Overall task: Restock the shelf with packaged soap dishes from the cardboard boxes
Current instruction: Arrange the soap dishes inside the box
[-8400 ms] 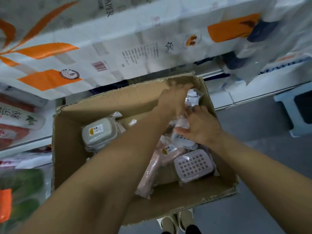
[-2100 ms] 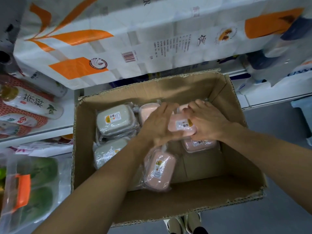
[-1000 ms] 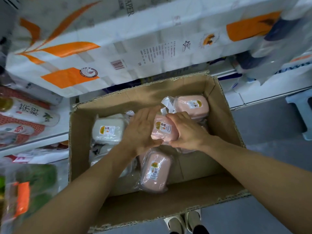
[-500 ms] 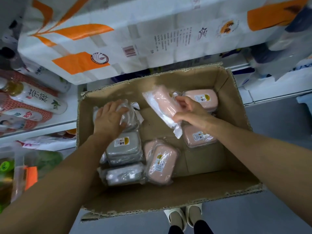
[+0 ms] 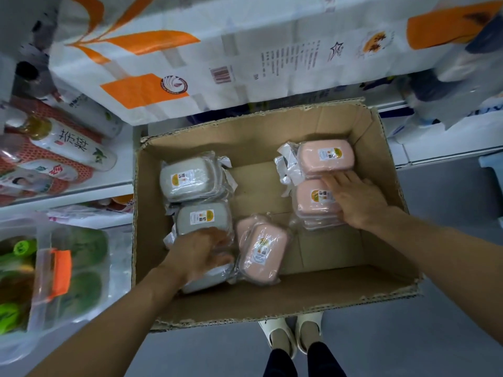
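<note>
Now sorting inside cardboard box (image 5: 381, 148). Left hand (image 5: 200, 253) grip curled round grey soap dish pack (image 5: 206, 277) at near-left; right hand (image 5: 353, 198) released, flat on pink stack (image 5: 313, 200). Next likely: lift packs out to shelf (image 5: 446, 151).

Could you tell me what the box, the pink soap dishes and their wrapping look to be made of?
The box looks like plain brown corrugated cardboard, matte, with ragged torn top edges. The pink soap dishes seem to be hard plastic, smooth with rounded moulded corners, though the wrapping hides the surface. The wrapping is thin clear plastic film: it crinkles and glints where it bunches.
</note>
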The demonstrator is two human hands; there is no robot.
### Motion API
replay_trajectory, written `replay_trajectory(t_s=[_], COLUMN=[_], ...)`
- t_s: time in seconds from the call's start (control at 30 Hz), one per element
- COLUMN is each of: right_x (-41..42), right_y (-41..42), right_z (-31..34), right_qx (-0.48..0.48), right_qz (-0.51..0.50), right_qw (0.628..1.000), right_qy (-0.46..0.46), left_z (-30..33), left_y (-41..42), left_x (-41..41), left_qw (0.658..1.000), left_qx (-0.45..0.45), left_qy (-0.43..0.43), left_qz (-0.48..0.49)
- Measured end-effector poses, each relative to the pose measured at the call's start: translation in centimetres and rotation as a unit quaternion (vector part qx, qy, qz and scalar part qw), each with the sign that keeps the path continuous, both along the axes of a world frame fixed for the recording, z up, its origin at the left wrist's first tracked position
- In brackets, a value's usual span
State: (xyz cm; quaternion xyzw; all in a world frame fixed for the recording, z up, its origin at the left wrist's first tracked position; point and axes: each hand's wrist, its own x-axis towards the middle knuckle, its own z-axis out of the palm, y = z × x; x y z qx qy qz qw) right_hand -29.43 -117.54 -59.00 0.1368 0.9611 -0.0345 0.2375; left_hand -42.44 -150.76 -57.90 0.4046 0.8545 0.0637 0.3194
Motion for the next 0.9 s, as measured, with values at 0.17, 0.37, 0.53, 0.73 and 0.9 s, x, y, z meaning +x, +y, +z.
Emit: replay_trajectory(t_s=[0.17, 0.37, 0.53, 0.73, 0.9], right_x=[0.3, 0.5, -1.0, -0.8, -0.2], right_y=[-2.1, -10.7, -14.5, -13.6, -13.1], right_z=[0.5, -0.2, -1.8, -1.6, -1.8], right_qx=[0.081, -0.041, 0.004, 0.019, -0.042], right_qz=[0.039, 0.278, 0.311, 0.306, 0.269], right_qw=[0.995, 0.951, 0.950, 0.950, 0.958], right_qy=[0.048, 0.127, -0.001, 0.055, 0.088], left_z=[-1.9, -2.6, -0.6, 4.0, 3.2], left_y=[-1.7, -2.0, -2.4, -1.6, 0.7], left_x=[1.5, 2.6, 1.8, -3.7, -7.6], left_qw=[0.983, 0.972, 0.977, 0.968, 0.977], left_qx=[-0.180, -0.235, -0.197, -0.127, -0.042], left_qy=[-0.014, -0.011, -0.067, -0.176, -0.159], left_qz=[-0.027, -0.022, 0.038, 0.127, 0.137])
